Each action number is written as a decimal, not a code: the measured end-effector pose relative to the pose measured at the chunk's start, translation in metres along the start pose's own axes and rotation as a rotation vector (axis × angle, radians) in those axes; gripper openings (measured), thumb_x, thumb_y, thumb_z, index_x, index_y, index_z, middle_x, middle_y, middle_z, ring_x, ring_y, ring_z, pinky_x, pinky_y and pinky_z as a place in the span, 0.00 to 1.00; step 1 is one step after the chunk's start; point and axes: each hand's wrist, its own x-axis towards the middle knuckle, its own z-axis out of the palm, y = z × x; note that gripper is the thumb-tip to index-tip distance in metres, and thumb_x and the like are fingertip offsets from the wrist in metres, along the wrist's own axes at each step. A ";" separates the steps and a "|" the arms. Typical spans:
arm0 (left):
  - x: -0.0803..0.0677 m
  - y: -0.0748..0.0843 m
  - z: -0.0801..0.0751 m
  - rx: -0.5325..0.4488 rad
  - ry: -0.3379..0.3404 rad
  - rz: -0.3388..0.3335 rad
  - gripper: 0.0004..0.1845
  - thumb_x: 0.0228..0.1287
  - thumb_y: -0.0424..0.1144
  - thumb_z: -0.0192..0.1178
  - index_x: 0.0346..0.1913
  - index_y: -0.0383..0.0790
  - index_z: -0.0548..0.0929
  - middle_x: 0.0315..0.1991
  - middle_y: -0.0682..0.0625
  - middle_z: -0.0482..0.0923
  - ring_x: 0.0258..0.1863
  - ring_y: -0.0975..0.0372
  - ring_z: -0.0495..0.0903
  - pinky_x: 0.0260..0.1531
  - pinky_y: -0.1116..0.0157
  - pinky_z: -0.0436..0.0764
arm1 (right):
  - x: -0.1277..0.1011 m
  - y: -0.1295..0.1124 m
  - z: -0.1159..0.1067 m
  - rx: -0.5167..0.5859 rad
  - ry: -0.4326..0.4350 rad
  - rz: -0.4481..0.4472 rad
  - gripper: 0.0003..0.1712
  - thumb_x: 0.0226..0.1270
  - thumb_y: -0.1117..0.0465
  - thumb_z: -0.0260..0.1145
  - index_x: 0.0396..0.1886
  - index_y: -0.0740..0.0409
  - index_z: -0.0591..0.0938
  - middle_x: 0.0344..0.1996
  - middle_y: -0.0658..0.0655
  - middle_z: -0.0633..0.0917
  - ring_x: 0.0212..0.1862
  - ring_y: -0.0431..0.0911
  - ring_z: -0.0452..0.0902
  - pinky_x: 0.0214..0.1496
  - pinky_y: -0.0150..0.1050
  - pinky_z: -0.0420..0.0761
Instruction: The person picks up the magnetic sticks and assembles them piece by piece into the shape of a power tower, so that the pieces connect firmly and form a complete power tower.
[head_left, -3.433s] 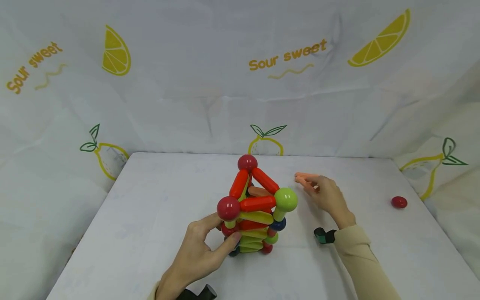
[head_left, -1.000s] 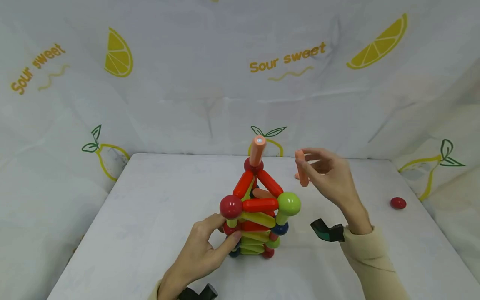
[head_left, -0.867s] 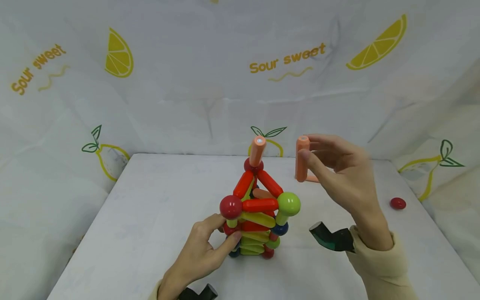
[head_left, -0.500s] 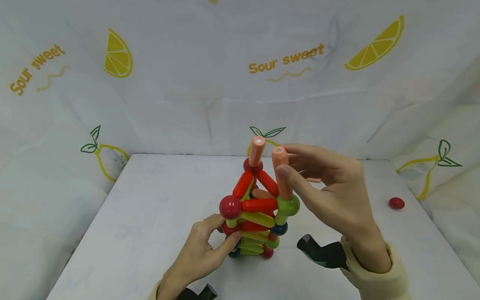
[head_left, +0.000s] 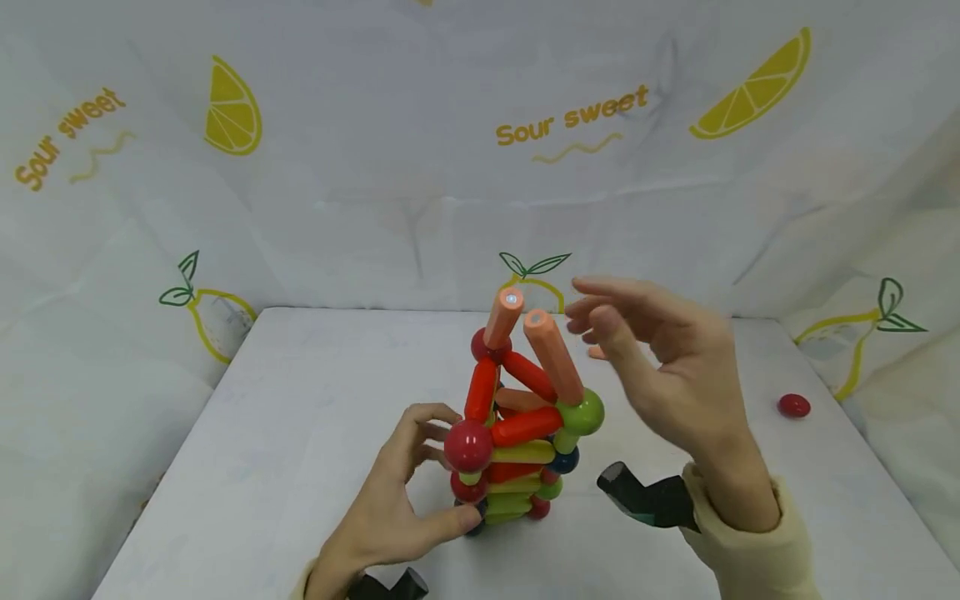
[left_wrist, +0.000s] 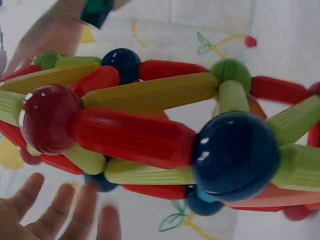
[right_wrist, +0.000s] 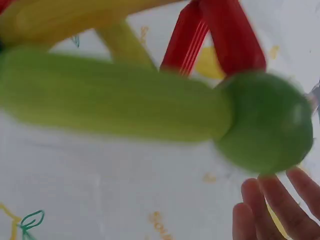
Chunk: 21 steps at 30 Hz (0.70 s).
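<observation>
A tall tower of magnetic rods and balls (head_left: 522, 452) stands mid-table in the head view. Two salmon magnetic rods rise from its top: one (head_left: 503, 318) on the rear red ball (head_left: 487, 345), the other (head_left: 555, 360) leaning left on the green ball (head_left: 583, 413). The front-left red ball (head_left: 468, 447) has no rod on top. My left hand (head_left: 386, 504) is spread around the tower's left side, thumb at a lower ball; in the left wrist view its fingers (left_wrist: 60, 212) are apart from the tower. Just right of the leaning rod, my right hand (head_left: 675, 375) holds nothing, thumb and fingers parted.
Behind my right hand, the end of another salmon rod (head_left: 597, 352) shows on the white table (head_left: 300, 400). A loose red ball (head_left: 793, 406) lies at the far right. A lemon-print cloth (head_left: 390, 167) hangs behind the table.
My right hand has brought a salmon rod onto the green ball and let go; one also went onto the rear ball earlier. The tower has turned slightly, and my left hand has loosened.
</observation>
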 end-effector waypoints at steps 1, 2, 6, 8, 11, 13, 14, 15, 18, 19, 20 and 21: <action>0.000 -0.005 -0.001 -0.014 -0.017 -0.001 0.42 0.58 0.45 0.72 0.73 0.45 0.63 0.66 0.46 0.72 0.58 0.62 0.78 0.53 0.61 0.83 | 0.002 0.009 -0.002 -0.024 0.021 0.040 0.14 0.71 0.70 0.64 0.53 0.64 0.86 0.38 0.53 0.90 0.39 0.38 0.87 0.44 0.26 0.85; 0.000 -0.011 -0.002 -0.033 -0.042 0.004 0.44 0.60 0.49 0.71 0.75 0.45 0.60 0.72 0.45 0.67 0.65 0.59 0.72 0.58 0.58 0.80 | 0.004 0.022 -0.003 -0.064 0.031 0.088 0.14 0.73 0.67 0.62 0.54 0.63 0.86 0.40 0.54 0.90 0.40 0.38 0.86 0.45 0.26 0.84; 0.000 -0.037 -0.005 -0.170 -0.215 -0.019 0.50 0.66 0.54 0.64 0.82 0.49 0.46 0.83 0.43 0.47 0.80 0.51 0.50 0.72 0.33 0.60 | -0.001 0.095 -0.005 -0.256 -0.085 0.301 0.19 0.79 0.58 0.57 0.62 0.60 0.82 0.55 0.64 0.86 0.55 0.52 0.83 0.59 0.46 0.83; 0.000 -0.046 -0.004 -0.224 -0.288 -0.054 0.51 0.66 0.51 0.65 0.83 0.51 0.44 0.83 0.44 0.46 0.81 0.48 0.46 0.69 0.24 0.53 | -0.011 0.136 -0.006 -0.344 -0.214 0.382 0.22 0.80 0.59 0.55 0.67 0.63 0.78 0.64 0.69 0.80 0.64 0.62 0.76 0.65 0.60 0.77; 0.002 -0.054 0.000 -0.237 -0.322 -0.090 0.53 0.62 0.49 0.68 0.82 0.52 0.46 0.81 0.45 0.51 0.80 0.47 0.49 0.67 0.23 0.53 | -0.030 0.184 -0.005 -0.457 -0.387 0.464 0.25 0.78 0.64 0.54 0.71 0.69 0.72 0.70 0.76 0.71 0.71 0.73 0.65 0.68 0.73 0.67; 0.003 -0.056 0.003 -0.223 -0.318 -0.093 0.53 0.59 0.48 0.70 0.82 0.51 0.49 0.79 0.45 0.55 0.78 0.49 0.53 0.69 0.28 0.59 | -0.043 0.206 -0.004 -0.529 -0.476 0.534 0.28 0.76 0.65 0.55 0.73 0.69 0.68 0.73 0.77 0.65 0.73 0.76 0.58 0.68 0.78 0.63; 0.004 -0.056 0.005 -0.217 -0.314 -0.097 0.53 0.57 0.48 0.71 0.81 0.51 0.50 0.77 0.46 0.56 0.77 0.52 0.54 0.70 0.32 0.60 | -0.049 0.214 -0.003 -0.561 -0.513 0.564 0.30 0.75 0.64 0.56 0.73 0.69 0.67 0.74 0.78 0.63 0.74 0.77 0.56 0.67 0.79 0.62; 0.004 -0.056 0.006 -0.201 -0.310 -0.093 0.54 0.56 0.48 0.72 0.81 0.51 0.51 0.76 0.46 0.57 0.77 0.54 0.55 0.71 0.37 0.62 | -0.054 0.220 -0.003 -0.587 -0.541 0.592 0.31 0.74 0.64 0.56 0.74 0.68 0.66 0.75 0.78 0.62 0.74 0.78 0.54 0.66 0.81 0.61; 0.003 -0.052 0.009 -0.145 -0.290 -0.106 0.55 0.51 0.49 0.76 0.79 0.52 0.54 0.72 0.47 0.59 0.73 0.59 0.57 0.68 0.46 0.66 | -0.063 0.228 0.000 -0.635 -0.597 0.664 0.34 0.73 0.61 0.57 0.76 0.66 0.64 0.76 0.76 0.61 0.74 0.78 0.50 0.63 0.81 0.59; 0.003 -0.050 0.010 -0.128 -0.277 -0.115 0.55 0.50 0.50 0.77 0.78 0.52 0.56 0.71 0.48 0.61 0.72 0.59 0.58 0.67 0.47 0.68 | -0.065 0.229 0.000 -0.643 -0.596 0.669 0.34 0.73 0.61 0.58 0.75 0.66 0.65 0.75 0.76 0.63 0.73 0.78 0.51 0.63 0.80 0.59; 0.003 -0.048 0.011 -0.118 -0.258 -0.128 0.56 0.49 0.50 0.78 0.78 0.53 0.56 0.71 0.49 0.62 0.72 0.60 0.59 0.67 0.47 0.69 | -0.065 0.230 0.001 -0.652 -0.591 0.667 0.33 0.72 0.62 0.59 0.74 0.66 0.67 0.73 0.76 0.65 0.72 0.78 0.53 0.62 0.80 0.60; 0.002 -0.046 0.013 -0.106 -0.237 -0.132 0.56 0.48 0.51 0.80 0.78 0.54 0.56 0.70 0.50 0.64 0.70 0.60 0.62 0.66 0.49 0.71 | -0.066 0.230 0.001 -0.663 -0.579 0.660 0.32 0.71 0.62 0.60 0.73 0.66 0.69 0.70 0.76 0.69 0.71 0.78 0.56 0.61 0.79 0.60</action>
